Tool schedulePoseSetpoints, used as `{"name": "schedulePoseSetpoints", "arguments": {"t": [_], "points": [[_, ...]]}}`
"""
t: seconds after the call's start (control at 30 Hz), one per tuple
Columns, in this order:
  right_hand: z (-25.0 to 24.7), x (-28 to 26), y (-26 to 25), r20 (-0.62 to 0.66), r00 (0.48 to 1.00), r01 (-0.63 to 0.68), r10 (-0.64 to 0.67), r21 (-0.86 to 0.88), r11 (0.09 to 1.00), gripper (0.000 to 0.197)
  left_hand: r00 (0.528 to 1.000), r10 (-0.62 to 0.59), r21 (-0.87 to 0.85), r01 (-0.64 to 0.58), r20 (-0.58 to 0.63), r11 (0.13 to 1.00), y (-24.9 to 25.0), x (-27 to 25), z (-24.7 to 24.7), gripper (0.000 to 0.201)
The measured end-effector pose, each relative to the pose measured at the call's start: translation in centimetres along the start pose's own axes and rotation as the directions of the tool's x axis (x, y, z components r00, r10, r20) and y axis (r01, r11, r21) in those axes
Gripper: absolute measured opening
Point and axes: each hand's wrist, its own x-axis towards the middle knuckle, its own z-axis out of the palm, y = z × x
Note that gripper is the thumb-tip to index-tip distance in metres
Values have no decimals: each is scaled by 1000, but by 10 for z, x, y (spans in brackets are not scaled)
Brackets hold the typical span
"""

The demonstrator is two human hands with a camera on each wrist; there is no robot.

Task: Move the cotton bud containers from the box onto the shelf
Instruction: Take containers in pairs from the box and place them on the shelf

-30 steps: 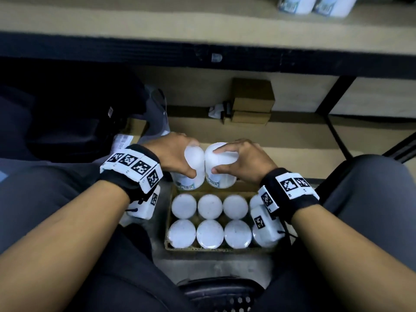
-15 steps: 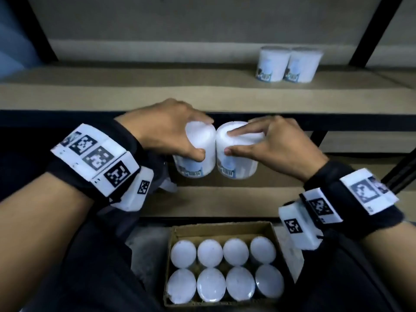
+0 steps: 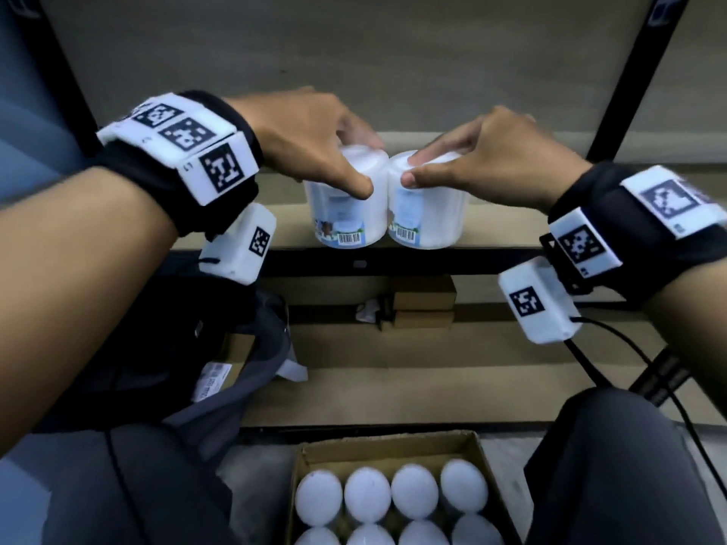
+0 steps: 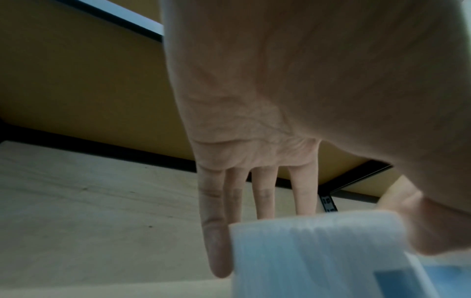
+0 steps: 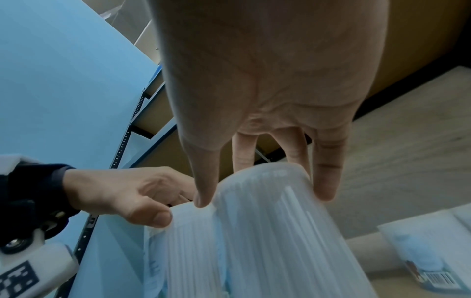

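Observation:
Two white cotton bud containers with blue labels stand upright side by side at the front edge of the tan shelf (image 3: 511, 214). My left hand (image 3: 364, 163) grips the left container (image 3: 346, 206) from above, thumb at the front. The right container (image 3: 429, 210) is held the same way by my right hand (image 3: 432, 167). I cannot tell whether their bases touch the shelf. The left wrist view shows my fingers (image 4: 216, 231) curled over that container (image 4: 318, 252). The cardboard box (image 3: 385, 440) below holds several more containers, white lids up.
Another container (image 5: 428, 252) stands on the shelf to the right. Black uprights (image 3: 629, 92) frame the shelf. A lower shelf carries small cardboard boxes (image 3: 425, 300). A dark bag (image 3: 177, 348) lies at the left, and a cable (image 3: 629, 348) hangs from my right wrist.
Both hands have risen with their containers from just above the box to the front edge of the upper shelf. The box now sits far below them.

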Motion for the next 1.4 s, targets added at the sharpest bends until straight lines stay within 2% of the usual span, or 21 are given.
{"name": "schedulePoseSetpoints", "arguments": {"t": [0.13,0.27,0.47,0.67,0.77,1.1,1.17,1.27,1.33,1.4], "points": [[3,16,5,-10,1000,-1,1,-21,1000,41,999,-11,-4,11,31,1000,-2,15,-6,48],[11,27,12,-20,1000,13,-14,-51,999,43,998,-24,-4,24,52,1000,-6,32,-3,51],[23,37,23,36,999,3,-2,-28,1000,42,997,-12,-14,13,76,1000,-13,47,11,49],[36,48,31,40,999,9,-7,-54,998,49,994,-25,-14,27,109,1000,-21,58,21,54],[39,49,32,55,998,-13,14,-30,999,46,990,-38,-17,41,136,999,-24,62,25,57],[42,52,30,55,997,-46,48,-43,998,47,980,-25,-6,27,197,1000,-27,64,28,46],[41,52,28,74,996,-53,56,-52,997,50,982,-37,34,31,183,999,-28,65,29,57],[36,49,22,120,991,-43,53,-87,995,57,989,-47,123,30,140,992,-29,67,31,83],[33,47,17,97,995,8,5,-132,991,51,993,-31,142,15,114,990,-28,66,30,79],[30,45,11,77,996,56,-43,-172,984,40,996,-9,166,-6,93,986,-27,64,27,66]]}}
